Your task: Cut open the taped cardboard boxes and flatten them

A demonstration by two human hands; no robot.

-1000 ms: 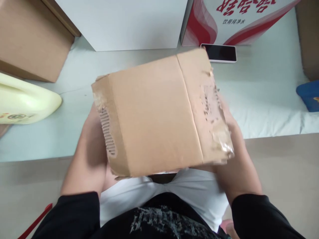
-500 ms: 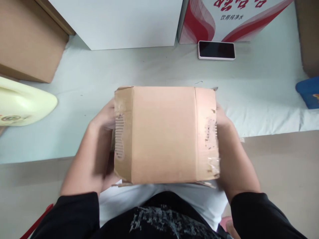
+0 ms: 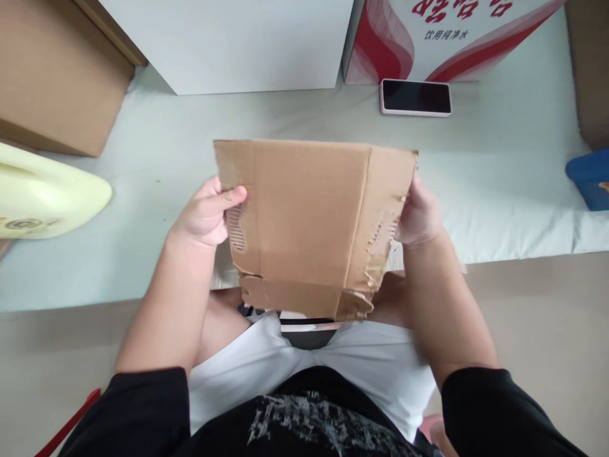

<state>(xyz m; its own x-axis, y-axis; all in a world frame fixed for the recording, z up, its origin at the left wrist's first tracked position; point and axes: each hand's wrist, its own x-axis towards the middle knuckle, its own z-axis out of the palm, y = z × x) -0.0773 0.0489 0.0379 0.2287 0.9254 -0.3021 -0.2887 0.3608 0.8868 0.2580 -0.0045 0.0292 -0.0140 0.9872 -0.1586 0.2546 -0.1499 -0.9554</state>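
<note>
A pale green cloth covers the counter (image 3: 495, 171), whose front edge crosses the view, with light floor (image 3: 537, 317) below it. Along the back stand a plain white box (image 3: 257, 44) and, just beside it, a red-and-white carton (image 3: 385, 44) with red characters; a small flat device (image 3: 416, 98) with a dark screen and a pale rim lies at the foot of that carton. On the left are a brown box (image 3: 57, 76) and a smooth pale yellow container (image 3: 52, 190), both cut off by the frame; on the right, another brown box (image 3: 594, 70) and part of a blue object (image 3: 590, 178). In the middle, the person holds a creased cardboard piece (image 3: 304, 216) with both hands, its broad face towards the camera, above the lap and the near edge of the counter. The left hand (image 3: 202, 212) pinches its left edge, the thumb lying over the face and the other fingers partly hidden behind. The right hand (image 3: 421, 212) grips the right edge; its fingertips are mostly out of sight, so their exact placement cannot be told. Ragged patches show near both side edges, the left one baring the ridged inner layer, and the lower edge is torn and uneven. Below are white shorts (image 3: 238, 368) and a black top (image 3: 304, 431) with a grey print, and a red strip (image 3: 71, 422) shows at lower left.
</note>
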